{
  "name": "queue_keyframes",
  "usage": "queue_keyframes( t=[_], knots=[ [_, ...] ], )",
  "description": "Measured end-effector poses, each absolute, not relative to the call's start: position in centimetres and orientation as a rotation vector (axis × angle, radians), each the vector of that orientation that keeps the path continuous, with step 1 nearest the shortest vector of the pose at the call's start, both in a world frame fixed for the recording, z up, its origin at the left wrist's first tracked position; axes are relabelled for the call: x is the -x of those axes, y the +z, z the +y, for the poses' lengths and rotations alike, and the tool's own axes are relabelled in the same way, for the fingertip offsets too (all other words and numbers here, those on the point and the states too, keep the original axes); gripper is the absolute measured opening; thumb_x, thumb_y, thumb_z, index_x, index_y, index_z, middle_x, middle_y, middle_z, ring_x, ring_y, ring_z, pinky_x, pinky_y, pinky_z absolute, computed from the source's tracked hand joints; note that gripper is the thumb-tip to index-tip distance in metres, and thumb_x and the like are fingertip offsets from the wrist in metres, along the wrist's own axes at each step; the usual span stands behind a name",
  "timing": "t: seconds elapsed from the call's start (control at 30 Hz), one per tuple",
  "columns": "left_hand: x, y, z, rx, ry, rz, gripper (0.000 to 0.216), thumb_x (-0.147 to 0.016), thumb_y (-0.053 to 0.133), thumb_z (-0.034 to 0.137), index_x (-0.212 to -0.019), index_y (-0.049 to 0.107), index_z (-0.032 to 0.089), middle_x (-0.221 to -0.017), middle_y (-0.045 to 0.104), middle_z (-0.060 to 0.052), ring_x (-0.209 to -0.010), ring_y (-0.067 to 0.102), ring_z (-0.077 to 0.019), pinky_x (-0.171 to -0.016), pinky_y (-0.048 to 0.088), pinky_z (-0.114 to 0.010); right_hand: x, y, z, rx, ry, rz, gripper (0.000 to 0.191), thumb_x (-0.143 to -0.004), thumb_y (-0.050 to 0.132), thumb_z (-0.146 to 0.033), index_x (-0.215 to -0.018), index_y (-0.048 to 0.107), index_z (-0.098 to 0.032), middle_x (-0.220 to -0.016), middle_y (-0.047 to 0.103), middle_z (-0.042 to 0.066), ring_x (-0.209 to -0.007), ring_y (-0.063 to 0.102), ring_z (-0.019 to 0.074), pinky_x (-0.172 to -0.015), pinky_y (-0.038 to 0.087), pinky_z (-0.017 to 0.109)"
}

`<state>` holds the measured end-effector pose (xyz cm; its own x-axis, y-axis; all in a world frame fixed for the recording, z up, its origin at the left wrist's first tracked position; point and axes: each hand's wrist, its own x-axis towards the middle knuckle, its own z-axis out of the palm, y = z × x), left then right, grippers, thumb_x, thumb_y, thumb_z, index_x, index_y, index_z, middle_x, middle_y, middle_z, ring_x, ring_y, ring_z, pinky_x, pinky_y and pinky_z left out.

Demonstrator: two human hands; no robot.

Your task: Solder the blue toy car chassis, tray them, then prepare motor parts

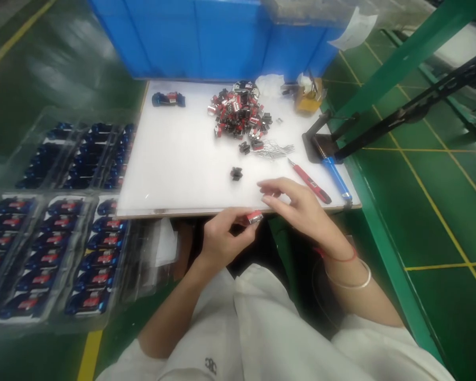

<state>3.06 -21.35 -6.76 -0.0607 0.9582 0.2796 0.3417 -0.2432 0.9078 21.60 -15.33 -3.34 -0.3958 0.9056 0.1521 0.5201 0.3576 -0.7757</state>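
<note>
Between the thumb and fingers of my left hand [224,235] is a small red and silver part [255,217], held just off the table's front edge. My right hand [295,203] hovers to the right of it, thumb and fingers apart, with nothing visible between them. A small black part [236,173] lies on the white tabletop [174,169] ahead of my hands. Farther back is a heap of red, black and silver parts [240,111], with thin metal pins [273,149] at its near side. A red-handled craft knife [311,182] rests beyond my right hand.
A blue soldering iron [337,177] leans by a black stand [321,147] at the right edge. Blue bins [222,39] border the back. One blue and red assembly [168,99] lies back left. Trays [43,193] of similar assemblies sit left. A green post [404,63] rises right.
</note>
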Motion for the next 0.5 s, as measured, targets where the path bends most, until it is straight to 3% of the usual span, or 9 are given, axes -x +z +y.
queue_keyframes(
  t=[0.17,0.5],
  knots=[
    [-3.5,-6.3,-21.2,-1.752,1.326,1.344,0.012,-0.081,0.066,0.022,-0.088,0.075,0.023,-0.083,0.078,0.000,-0.071,0.072,-0.0131,-0.070,0.060,-0.023,-22.6,-3.6,-18.2,1.135,1.216,-1.805,0.023,-0.086,0.071,-0.036,-0.108,0.074,-0.030,-0.102,0.073,0.004,-0.088,0.069,0.0209,-0.081,0.057,0.036],
    [-3.8,-6.9,-21.0,-1.686,1.461,1.101,0.016,-0.078,0.072,0.013,-0.093,0.072,0.019,-0.084,0.077,-0.001,-0.068,0.071,-0.0105,-0.065,0.061,-0.019,-22.0,-4.7,-19.4,1.106,0.941,-1.796,0.012,-0.086,0.071,-0.026,-0.097,0.076,-0.026,-0.091,0.077,0.002,-0.080,0.071,0.0169,-0.070,0.060,0.029]
  ],
)
